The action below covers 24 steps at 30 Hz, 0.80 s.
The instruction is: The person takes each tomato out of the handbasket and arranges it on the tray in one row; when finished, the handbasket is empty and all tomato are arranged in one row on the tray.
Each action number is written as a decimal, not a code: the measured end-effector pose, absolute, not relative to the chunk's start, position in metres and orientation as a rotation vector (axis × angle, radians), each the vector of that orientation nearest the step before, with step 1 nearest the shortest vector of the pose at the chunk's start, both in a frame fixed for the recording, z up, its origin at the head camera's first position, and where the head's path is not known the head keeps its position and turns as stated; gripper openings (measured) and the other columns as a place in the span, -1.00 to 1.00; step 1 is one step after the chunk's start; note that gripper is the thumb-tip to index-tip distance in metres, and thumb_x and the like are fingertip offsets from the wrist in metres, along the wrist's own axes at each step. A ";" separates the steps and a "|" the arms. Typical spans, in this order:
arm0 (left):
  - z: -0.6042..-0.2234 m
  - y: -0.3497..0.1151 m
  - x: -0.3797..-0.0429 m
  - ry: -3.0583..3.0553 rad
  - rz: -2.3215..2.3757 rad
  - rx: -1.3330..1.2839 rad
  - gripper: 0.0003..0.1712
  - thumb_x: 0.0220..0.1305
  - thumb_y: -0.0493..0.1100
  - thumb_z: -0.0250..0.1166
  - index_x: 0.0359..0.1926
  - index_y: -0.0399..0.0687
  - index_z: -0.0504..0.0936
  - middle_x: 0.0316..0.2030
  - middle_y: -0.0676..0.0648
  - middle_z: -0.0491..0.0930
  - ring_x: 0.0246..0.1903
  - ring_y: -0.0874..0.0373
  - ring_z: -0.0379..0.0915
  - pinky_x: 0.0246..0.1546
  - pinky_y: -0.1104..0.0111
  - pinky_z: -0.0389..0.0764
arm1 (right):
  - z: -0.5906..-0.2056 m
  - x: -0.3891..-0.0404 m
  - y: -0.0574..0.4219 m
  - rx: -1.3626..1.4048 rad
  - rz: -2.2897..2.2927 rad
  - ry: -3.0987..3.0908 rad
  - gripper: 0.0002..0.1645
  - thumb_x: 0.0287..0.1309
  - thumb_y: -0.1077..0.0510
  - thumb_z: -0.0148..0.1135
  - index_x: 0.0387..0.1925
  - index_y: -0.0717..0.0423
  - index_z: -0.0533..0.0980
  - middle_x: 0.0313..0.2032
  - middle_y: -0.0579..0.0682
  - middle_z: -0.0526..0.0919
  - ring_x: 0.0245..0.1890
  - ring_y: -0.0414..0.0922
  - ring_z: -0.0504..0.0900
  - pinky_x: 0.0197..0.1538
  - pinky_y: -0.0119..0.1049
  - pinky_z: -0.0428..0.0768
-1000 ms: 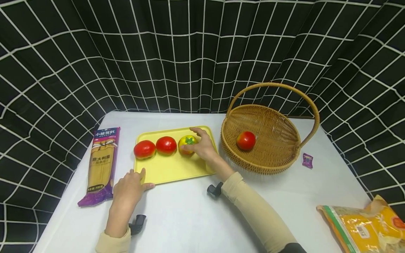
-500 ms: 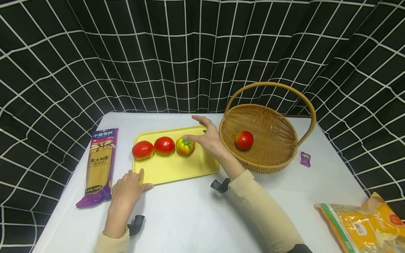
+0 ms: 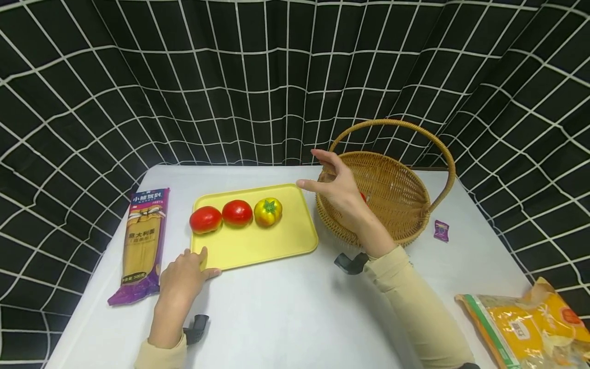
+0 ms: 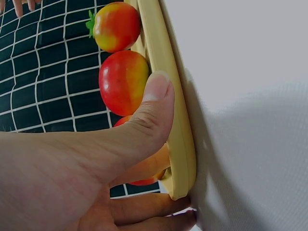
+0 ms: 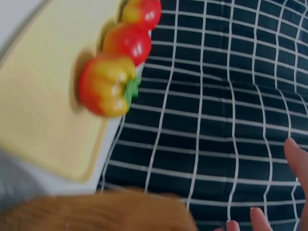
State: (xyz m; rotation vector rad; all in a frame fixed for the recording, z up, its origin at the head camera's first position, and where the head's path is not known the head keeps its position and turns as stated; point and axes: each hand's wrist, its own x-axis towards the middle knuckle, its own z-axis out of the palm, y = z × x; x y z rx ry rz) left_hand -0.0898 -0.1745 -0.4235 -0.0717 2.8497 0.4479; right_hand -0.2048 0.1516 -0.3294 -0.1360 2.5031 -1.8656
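Note:
My left hand holds the near-left corner of the yellow tray; its thumb lies over the front rim and the index finger passes behind it. My right hand hangs above the basket's left side, holding nothing, thumb and fingers spread apart. On the tray, a smooth red fruit, a second red fruit and a lobed yellow-and-red one with a green calyx stand in a row along the back. Inside the wicker basket, another red fruit is mostly hidden by my right hand.
A pasta packet lies left of the tray. To the basket's right is a small purple wrapped sweet, and a yellow-orange bag lies at the near right. Black gridded cloth hangs behind the white table.
My right hand has left the lobed fruit and moved right and up to the basket's left side, with nothing in it. The left hand stays at the tray corner.

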 end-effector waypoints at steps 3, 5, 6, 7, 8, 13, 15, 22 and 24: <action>-0.424 -0.175 -0.090 2.848 0.447 -0.071 -0.13 0.32 0.04 0.49 0.49 -0.29 0.41 0.38 -0.68 0.31 0.29 -0.66 0.37 0.14 -0.39 0.56 | -0.327 -0.205 0.169 -0.132 -1.857 2.539 -0.03 0.11 0.13 0.64 0.52 -0.08 0.38 0.51 -0.05 0.40 0.54 0.02 0.31 0.63 0.05 0.27; -0.424 -0.175 -0.090 2.847 0.449 -0.072 -0.13 0.32 0.04 0.49 0.50 -0.29 0.41 0.38 -0.68 0.31 0.30 -0.67 0.36 0.13 -0.40 0.56 | -0.326 -0.205 0.181 -0.129 -1.850 2.563 -0.02 0.11 0.13 0.64 0.52 -0.06 0.38 0.49 -0.02 0.40 0.53 0.05 0.31 0.63 0.08 0.25; -0.424 -0.175 -0.090 2.846 0.451 -0.073 -0.13 0.32 0.04 0.49 0.50 -0.29 0.41 0.39 -0.68 0.30 0.30 -0.67 0.36 0.14 -0.40 0.56 | -0.325 -0.204 0.187 -0.130 -1.842 2.579 -0.02 0.11 0.13 0.64 0.52 -0.04 0.38 0.49 0.00 0.41 0.52 0.06 0.31 0.62 0.08 0.25; -0.424 -0.175 -0.090 2.846 0.451 -0.073 -0.12 0.32 0.05 0.48 0.50 -0.29 0.40 0.39 -0.68 0.30 0.30 -0.67 0.36 0.14 -0.40 0.56 | -0.325 -0.204 0.192 -0.126 -1.828 2.597 -0.02 0.11 0.12 0.64 0.51 -0.03 0.37 0.49 0.00 0.40 0.52 0.06 0.32 0.63 0.08 0.23; -0.424 -0.175 -0.090 2.845 0.451 -0.072 -0.12 0.33 0.05 0.48 0.50 -0.29 0.40 0.39 -0.68 0.30 0.30 -0.67 0.36 0.14 -0.40 0.55 | -0.325 -0.204 0.198 -0.117 -1.820 2.607 -0.02 0.10 0.12 0.64 0.51 -0.02 0.37 0.49 0.01 0.40 0.51 0.07 0.32 0.63 0.09 0.23; -0.424 -0.176 -0.090 2.847 0.445 -0.068 -0.12 0.33 0.05 0.48 0.50 -0.30 0.40 0.38 -0.68 0.31 0.29 -0.67 0.37 0.14 -0.39 0.56 | -0.329 -0.206 0.223 -0.039 -1.716 2.679 0.02 0.09 0.10 0.66 0.53 0.02 0.35 0.52 0.06 0.37 0.51 0.10 0.30 0.64 0.11 0.19; -0.424 -0.176 -0.090 2.847 0.445 -0.069 -0.12 0.32 0.05 0.48 0.50 -0.30 0.40 0.38 -0.68 0.31 0.28 -0.67 0.37 0.14 -0.38 0.56 | -0.332 -0.209 0.232 -0.018 -1.637 2.722 0.04 0.09 0.07 0.66 0.53 0.05 0.34 0.54 0.10 0.35 0.55 0.12 0.26 0.65 0.16 0.15; -0.424 -0.175 -0.090 2.847 0.452 -0.075 -0.12 0.31 0.04 0.49 0.49 -0.29 0.41 0.38 -0.67 0.31 0.29 -0.66 0.37 0.13 -0.38 0.57 | -0.345 -0.218 0.256 0.008 -1.291 2.791 0.12 0.13 0.06 0.63 0.61 0.06 0.23 0.61 0.24 0.21 0.62 0.26 0.15 0.65 0.28 0.10; -0.424 -0.174 -0.090 2.852 0.459 -0.076 -0.12 0.31 0.03 0.50 0.49 -0.29 0.41 0.38 -0.67 0.32 0.30 -0.66 0.36 0.14 -0.39 0.56 | -0.350 -0.221 0.261 -0.014 -1.224 2.798 0.13 0.12 0.08 0.63 0.62 0.09 0.22 0.61 0.27 0.22 0.61 0.28 0.16 0.64 0.29 0.12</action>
